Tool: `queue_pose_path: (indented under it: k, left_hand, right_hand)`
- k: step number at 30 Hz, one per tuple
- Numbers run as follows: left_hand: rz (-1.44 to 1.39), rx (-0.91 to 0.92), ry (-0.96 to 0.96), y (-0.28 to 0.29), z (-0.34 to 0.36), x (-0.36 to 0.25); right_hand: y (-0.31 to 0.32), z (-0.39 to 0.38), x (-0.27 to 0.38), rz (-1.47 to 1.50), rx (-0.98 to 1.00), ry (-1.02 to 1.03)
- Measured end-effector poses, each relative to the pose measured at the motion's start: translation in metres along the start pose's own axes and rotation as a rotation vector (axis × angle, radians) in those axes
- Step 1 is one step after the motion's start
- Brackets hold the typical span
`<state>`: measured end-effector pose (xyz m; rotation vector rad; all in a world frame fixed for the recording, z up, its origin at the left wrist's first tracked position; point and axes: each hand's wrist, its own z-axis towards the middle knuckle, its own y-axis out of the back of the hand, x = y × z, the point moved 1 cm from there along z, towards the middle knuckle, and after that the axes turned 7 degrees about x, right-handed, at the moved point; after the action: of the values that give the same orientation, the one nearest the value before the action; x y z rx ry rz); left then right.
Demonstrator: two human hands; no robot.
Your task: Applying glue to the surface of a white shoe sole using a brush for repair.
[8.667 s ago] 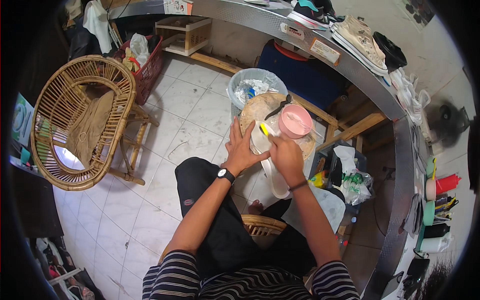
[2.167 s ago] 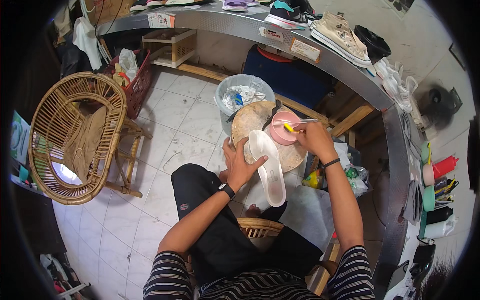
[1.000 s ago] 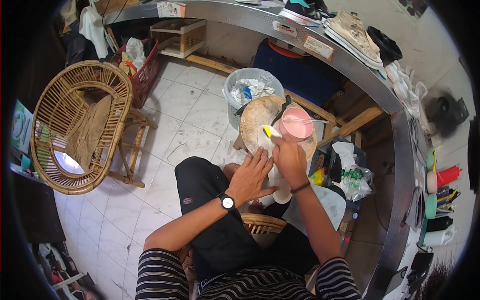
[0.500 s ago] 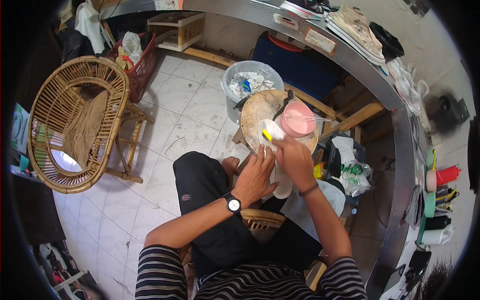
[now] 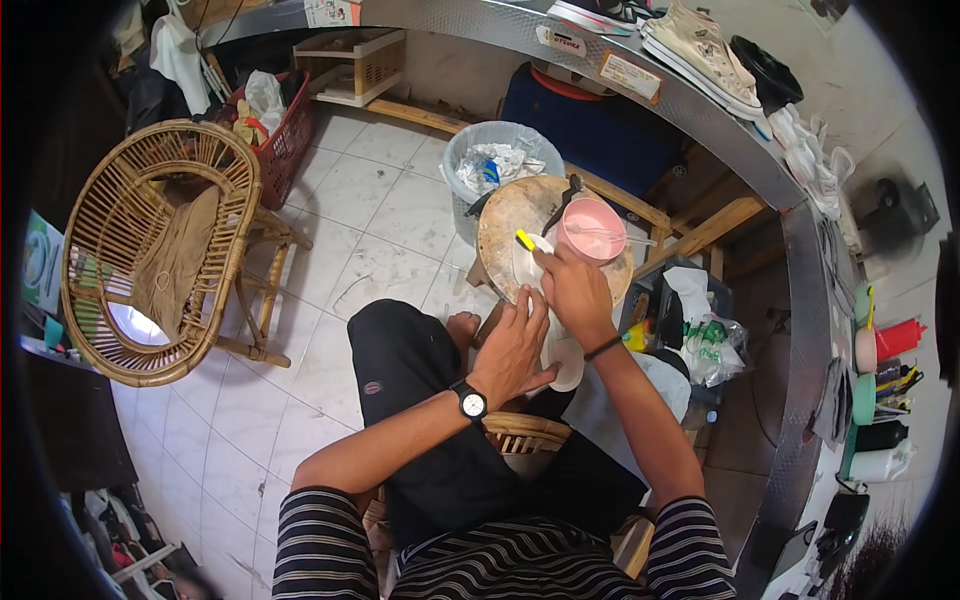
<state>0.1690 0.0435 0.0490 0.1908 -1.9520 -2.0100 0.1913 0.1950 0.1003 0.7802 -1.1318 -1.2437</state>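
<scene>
My right hand (image 5: 578, 290) is closed on a small brush (image 5: 525, 240) with yellow bristles, which meets the upper end of a pale white insole or sole (image 5: 565, 365). My left hand (image 5: 508, 345) lies across the sole's middle, holding it over the near side of a worn round wooden stool top (image 5: 497, 228); part of the sole is hidden under both hands. Beside my right hand on the stool sit a pink bowl (image 5: 595, 228), a clear stick lying across it, and a black object (image 5: 570, 186) that is partly hidden.
A lined bin (image 5: 465, 195) stands behind the stool. A rattan chair (image 5: 105, 230) and red basket (image 5: 285, 160) are at left. A curved metal counter (image 5: 700, 115) carries shoes (image 5: 700, 70). Bags in a crate (image 5: 700, 345) lie right; bottles and tubs (image 5: 885, 435) stand farther right.
The brush has left the pink bowl for the sole since the 2.2-second frame and has since moved slightly toward the sole's far tip. My left hand has shifted onto the sole's middle.
</scene>
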Motion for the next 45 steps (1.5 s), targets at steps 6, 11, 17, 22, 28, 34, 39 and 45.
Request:
queue_pose_path:
  k: [6, 11, 17, 22, 28, 34, 39, 45]
  left_hand:
    - [-0.051, -0.037, -0.003, 0.001, -0.002, -0.001]
    - [0.022, -0.037, 0.014, 0.001, -0.003, -0.003]
    - [0.033, -0.046, 0.016, -0.002, -0.003, -0.004]
    - [0.034, -0.059, 0.037, -0.003, -0.002, -0.006]
    - [0.022, -0.049, 0.034, -0.002, -0.001, -0.008]
    - [0.008, -0.057, 0.018, -0.003, 0.000, -0.007]
    - [0.017, -0.034, 0.013, -0.003, 0.001, -0.007]
    - [0.029, -0.036, 0.016, -0.003, 0.001, -0.007]
  right_hand:
    - [-0.004, -0.019, -0.013, 0.071, 0.134, -0.077]
    - [-0.015, -0.007, -0.032, 0.078, -0.004, 0.013]
    - [-0.017, -0.002, -0.030, 0.062, 0.059, -0.076]
    - [-0.011, -0.004, -0.025, 0.136, 0.107, -0.079]
    - [0.002, -0.005, -0.016, 0.129, 0.011, 0.002]
    - [0.002, -0.001, -0.012, 0.073, 0.133, -0.037]
    - [-0.001, 0.002, -0.012, 0.104, 0.154, -0.023]
    - [0.003, 0.006, -0.011, 0.031, 0.065, 0.080]
